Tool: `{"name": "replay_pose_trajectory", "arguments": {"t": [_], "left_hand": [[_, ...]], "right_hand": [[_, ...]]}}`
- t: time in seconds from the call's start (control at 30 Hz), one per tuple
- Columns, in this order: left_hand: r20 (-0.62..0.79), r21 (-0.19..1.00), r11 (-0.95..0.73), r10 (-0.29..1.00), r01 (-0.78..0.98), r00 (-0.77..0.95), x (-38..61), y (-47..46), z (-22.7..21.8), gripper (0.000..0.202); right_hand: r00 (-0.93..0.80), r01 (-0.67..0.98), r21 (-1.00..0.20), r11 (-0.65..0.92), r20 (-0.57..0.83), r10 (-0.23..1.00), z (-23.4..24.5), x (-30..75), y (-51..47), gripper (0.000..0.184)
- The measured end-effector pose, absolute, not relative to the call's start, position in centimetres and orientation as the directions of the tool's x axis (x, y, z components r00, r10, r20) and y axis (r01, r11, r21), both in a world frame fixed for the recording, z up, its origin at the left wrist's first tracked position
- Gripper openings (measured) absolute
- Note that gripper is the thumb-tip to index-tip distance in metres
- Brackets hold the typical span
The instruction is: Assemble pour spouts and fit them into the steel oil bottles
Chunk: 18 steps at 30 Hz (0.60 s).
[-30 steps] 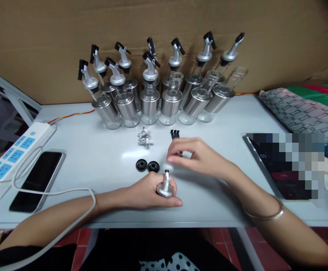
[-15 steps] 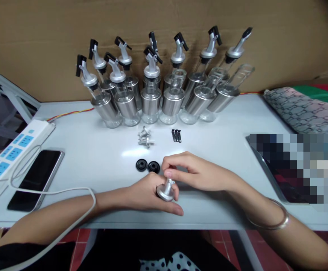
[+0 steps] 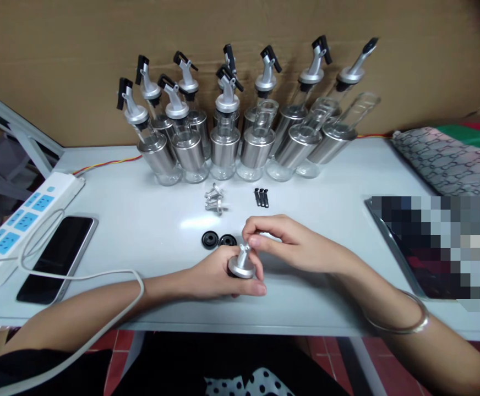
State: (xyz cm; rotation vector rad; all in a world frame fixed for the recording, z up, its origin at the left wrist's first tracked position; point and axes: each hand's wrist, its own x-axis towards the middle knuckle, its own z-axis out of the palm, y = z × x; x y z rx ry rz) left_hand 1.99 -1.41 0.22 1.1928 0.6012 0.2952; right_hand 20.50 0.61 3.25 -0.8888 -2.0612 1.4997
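My left hand (image 3: 219, 272) is closed around a silver pourer spout (image 3: 242, 264), its flat round base resting at the thumb and its narrow neck pointing up. Close above, my right hand (image 3: 281, 242) has thumb and forefinger drawn together at the tip of the neck; whatever is between them is hidden. Two black round caps (image 3: 210, 239) lie just beyond my left hand. Farther back are a few loose silver spouts (image 3: 214, 205) and three small black levers (image 3: 261, 198).
Several glass-and-steel bottles (image 3: 224, 144) stand along the back, most topped with silver spouts and black levers. To the left are a power strip (image 3: 64, 192), a phone (image 3: 58, 258) and a white cable (image 3: 99, 272) crossing my left forearm. A pixelated flat object (image 3: 425, 247) lies right.
Both hands have shifted slightly away from me, with the spout. My left thumb has drawn in closer to the spout's base. The view has moved a little.
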Motion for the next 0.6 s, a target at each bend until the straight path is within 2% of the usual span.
{"name": "replay_pose_trajectory", "arguments": {"t": [0.13, 0.3, 0.47, 0.6], "left_hand": [[-0.248, 0.942, 0.327, 0.51, 0.081, 0.823, 2.0, -1.5, 0.2, 0.039], [-0.3, 0.935, 0.33, 0.548, 0.128, 0.781, 2.2, -1.7, 0.0, 0.029], [-0.278, 0.942, 0.32, 0.581, 0.1, 0.765, 2.2, -1.9, -0.2, 0.019], [-0.246, 0.96, 0.261, 0.589, 0.107, 0.77, 2.1, -2.0, -0.1, 0.018]], "right_hand": [[-0.718, 0.251, -0.934, 0.254, -0.004, 0.696, 3.1, 20.5, 0.6, 0.031], [-0.694, 0.283, -0.911, 0.298, 0.02, 0.72, 3.2, 20.0, 0.3, 0.039], [-0.644, 0.345, -0.917, 0.201, -0.075, 0.761, 3.5, 20.6, 0.6, 0.046], [-0.49, 0.326, -0.934, 0.144, -0.037, 0.871, 3.8, 22.2, 2.0, 0.043]]}}
